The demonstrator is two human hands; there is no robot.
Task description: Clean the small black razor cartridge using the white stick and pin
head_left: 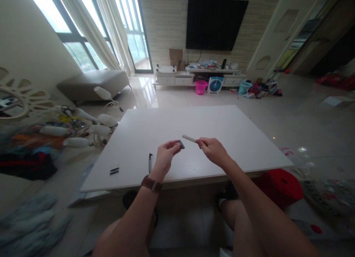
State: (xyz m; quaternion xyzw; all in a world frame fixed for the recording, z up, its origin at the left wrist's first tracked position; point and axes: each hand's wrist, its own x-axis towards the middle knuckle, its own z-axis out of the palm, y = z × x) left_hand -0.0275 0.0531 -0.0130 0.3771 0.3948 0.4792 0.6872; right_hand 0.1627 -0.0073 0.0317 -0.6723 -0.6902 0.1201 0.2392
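Observation:
My left hand point(165, 153), with a brown watch band at the wrist, pinches a small flat green piece with a dark, pale-edged face point(181, 144) between thumb and fingers. Its exact kind is too small to make out. Opposite it, my right hand point(212, 149) is closed around a light grey flat stick point(189, 138), whose free end points left toward the green piece. A small gap separates the two. Both hands are above the white table point(183, 120). Beside my left hand lies a thin black piece with a bent head point(150, 161). Two short black strips point(114, 171) lie further left.
A red round stool point(285, 183) stands by the table's near right corner. Left of the table are white lamp-like pieces point(100, 129) and piled bags. Across the floor are a pink basket point(200, 87), a blue fan point(215, 84) and a low TV cabinet point(169, 80).

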